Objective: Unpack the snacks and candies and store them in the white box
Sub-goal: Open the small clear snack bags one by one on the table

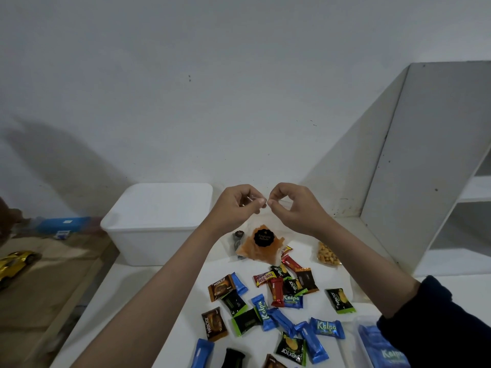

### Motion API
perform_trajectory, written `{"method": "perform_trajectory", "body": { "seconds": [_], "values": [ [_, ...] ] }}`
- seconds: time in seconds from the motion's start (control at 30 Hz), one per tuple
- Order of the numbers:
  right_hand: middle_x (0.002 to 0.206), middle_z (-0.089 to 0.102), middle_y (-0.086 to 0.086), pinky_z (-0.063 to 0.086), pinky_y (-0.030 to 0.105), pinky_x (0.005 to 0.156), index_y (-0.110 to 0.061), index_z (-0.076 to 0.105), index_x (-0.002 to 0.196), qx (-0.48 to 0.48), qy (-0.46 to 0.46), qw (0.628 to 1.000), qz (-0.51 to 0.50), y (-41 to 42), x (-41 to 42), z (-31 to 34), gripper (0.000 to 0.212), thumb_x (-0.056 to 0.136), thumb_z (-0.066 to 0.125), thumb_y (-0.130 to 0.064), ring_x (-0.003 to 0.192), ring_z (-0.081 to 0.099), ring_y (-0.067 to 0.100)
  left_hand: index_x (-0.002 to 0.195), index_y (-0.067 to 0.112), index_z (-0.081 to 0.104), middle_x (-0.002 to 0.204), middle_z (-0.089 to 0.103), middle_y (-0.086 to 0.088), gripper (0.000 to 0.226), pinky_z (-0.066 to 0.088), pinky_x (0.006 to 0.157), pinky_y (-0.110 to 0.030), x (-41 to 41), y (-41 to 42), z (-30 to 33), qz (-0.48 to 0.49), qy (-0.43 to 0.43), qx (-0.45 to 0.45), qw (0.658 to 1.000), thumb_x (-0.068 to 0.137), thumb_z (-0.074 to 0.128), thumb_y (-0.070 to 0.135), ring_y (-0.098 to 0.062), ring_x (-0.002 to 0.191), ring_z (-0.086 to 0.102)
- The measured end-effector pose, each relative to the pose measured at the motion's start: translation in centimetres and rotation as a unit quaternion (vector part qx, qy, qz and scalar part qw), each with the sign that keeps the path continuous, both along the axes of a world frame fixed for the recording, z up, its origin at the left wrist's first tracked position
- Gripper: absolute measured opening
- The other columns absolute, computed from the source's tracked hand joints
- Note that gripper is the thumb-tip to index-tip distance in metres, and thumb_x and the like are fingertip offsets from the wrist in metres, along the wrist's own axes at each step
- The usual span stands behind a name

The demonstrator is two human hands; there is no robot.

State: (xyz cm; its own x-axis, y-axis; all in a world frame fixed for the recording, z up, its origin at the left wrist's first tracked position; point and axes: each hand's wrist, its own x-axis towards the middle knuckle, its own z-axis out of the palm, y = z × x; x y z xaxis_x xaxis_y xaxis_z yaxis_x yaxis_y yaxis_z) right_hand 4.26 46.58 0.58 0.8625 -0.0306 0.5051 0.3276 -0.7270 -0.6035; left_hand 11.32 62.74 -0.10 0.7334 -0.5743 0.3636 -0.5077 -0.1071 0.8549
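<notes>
Pinching something small and pale between thumb and forefinger, the left hand point(236, 205) and the right hand point(292, 205) meet fingertip to fingertip above the white tabletop point(164, 301), the other fingers curled in; what they pinch is too small to make out. A dark sleeve point(446, 328) covers the right forearm toward 4 o'clock.

Just below the hands, at 6 o'clock, lies a clear plastic bag of orange chips with a round black label point(261, 244), crinkled and flat, with a small dark wrapped piece point(237, 239) touching its 9 o'clock edge. At 4 o'clock from the hands sits a clear bag of pale yellow nuts point(328, 253).

Farther toward 6 o'clock spreads a loose scatter of glossy foil snack packets point(276, 301): blue pillow-shaped ones marked Kalpa, brown and black-and-green ones marked Nextar, red ones, several overlapping. At 5 o'clock, against the sleeve, a clear plastic pack of blue Kalpa wafers point(377, 343) is partly cut off by the frame.

At 9 o'clock from the hands stands the white rectangular plastic box point(156, 224), smooth, with rounded corners, near the table's far edge by the wall; whether it carries a lid I cannot tell.

A white shelf unit point(425, 168) rises at 3 o'clock. Far off at 9 o'clock a shiny gold toy car point(16, 264) rests on a brown surface beside a blurred blue box point(63, 224).
</notes>
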Motion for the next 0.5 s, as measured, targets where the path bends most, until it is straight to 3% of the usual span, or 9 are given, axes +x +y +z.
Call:
{"method": "perform_trajectory", "body": {
  "seconds": [0.2,0.33,0.5],
  "values": [
    [0.076,0.063,-0.014,0.041,0.003,0.071,-0.016,0.065,0.082,0.014,0.010,1.000,0.011,-0.01,-0.18,-0.40,0.006,0.087,0.065,-0.018,0.076,0.058,-0.005,0.078,0.015,0.064,0.070,0.063,0.010,0.012,0.045,0.065,-0.017,-0.41,0.16,-0.14,0.035,-0.028,-0.002,0.999,0.089,0.060,0.011,-0.011,0.068,0.056],
    [0.075,0.064,-0.009,0.039,0.001,0.072,-0.013,0.066,0.079,0.002,-0.006,1.000,0.003,-0.10,-0.30,-0.29,0.007,0.086,0.064,-0.014,0.075,0.059,-0.001,0.083,0.007,0.065,0.065,0.063,0.015,0.008,0.046,0.066,-0.018,-0.69,0.14,-0.07,0.019,-0.007,-0.004,1.000,0.089,0.061,0.010,-0.011,0.068,0.059],
    [0.079,0.068,-0.003,0.040,0.003,0.074,-0.011,0.068,0.081,-0.017,-0.002,1.000,0.007,-0.23,-0.36,-0.20,0.007,0.086,0.064,-0.014,0.078,0.061,0.008,0.080,0.013,0.063,0.075,0.064,0.005,0.010,0.050,0.069,-0.024,-0.80,0.13,0.01,0.001,0.012,0.007,1.000,0.089,0.061,0.009,-0.014,0.069,0.060]
  ]
}}
